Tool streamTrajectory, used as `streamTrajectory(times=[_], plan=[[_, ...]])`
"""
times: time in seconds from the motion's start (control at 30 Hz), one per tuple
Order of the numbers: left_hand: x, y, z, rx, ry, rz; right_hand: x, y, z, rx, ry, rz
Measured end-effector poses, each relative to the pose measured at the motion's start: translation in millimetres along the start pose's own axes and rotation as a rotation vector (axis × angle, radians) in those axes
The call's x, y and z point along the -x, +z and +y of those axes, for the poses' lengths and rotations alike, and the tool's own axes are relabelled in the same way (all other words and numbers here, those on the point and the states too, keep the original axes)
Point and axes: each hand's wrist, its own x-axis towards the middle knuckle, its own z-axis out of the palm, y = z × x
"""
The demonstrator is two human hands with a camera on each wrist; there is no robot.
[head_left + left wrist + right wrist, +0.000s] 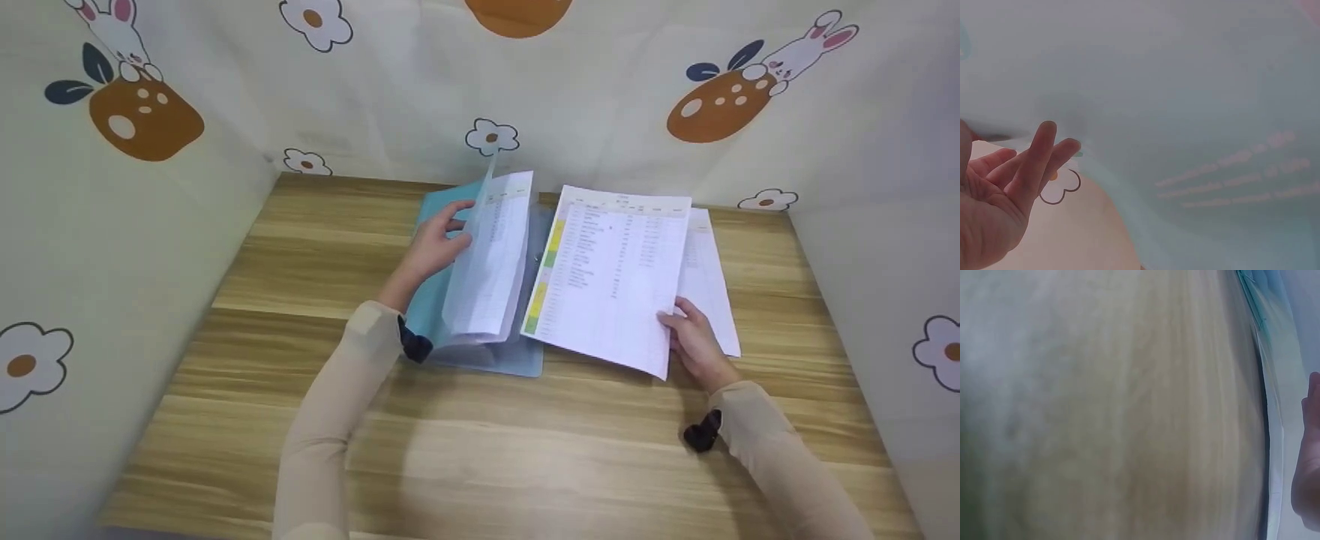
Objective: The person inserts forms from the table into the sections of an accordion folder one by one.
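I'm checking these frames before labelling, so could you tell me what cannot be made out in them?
- Head view: print on the lifted sheet is too small to read.
- Right wrist view: the table is blurred; the right hand is cut off by the edge.
- Left wrist view: the folder sleeve fills the frame.

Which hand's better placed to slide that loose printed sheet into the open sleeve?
Right, probably. The right hand already grips the printed sheet at its lower corner, beside the blue folder. The left hand is busy propping the clear sleeve upright.
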Motion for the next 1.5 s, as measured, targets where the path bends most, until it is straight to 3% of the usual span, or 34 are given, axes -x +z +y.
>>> streamTrajectory(times=[0.37,0.7,1.1,1.5], plan=[[-2.9,-0.3,-0.9,-0.017,0.037,0.013,-0.3,5.2,0.2,-0.039,-0.015,-0.019],[-0.6,-0.3,0.5,-0.005,-0.017,0.003,-1.5,17.6,-0.3,-0.062,0.007,-0.037],[-0.2,-0.5,1.1,0.007,-0.012,0.002,-7.7,31.3,-4.8,-0.069,0.059,-0.06],[-1.5,-0.8,-0.7,0.009,0.029,0.008,-7.6,46.0,-1.8,-0.06,0.052,-0.1]])
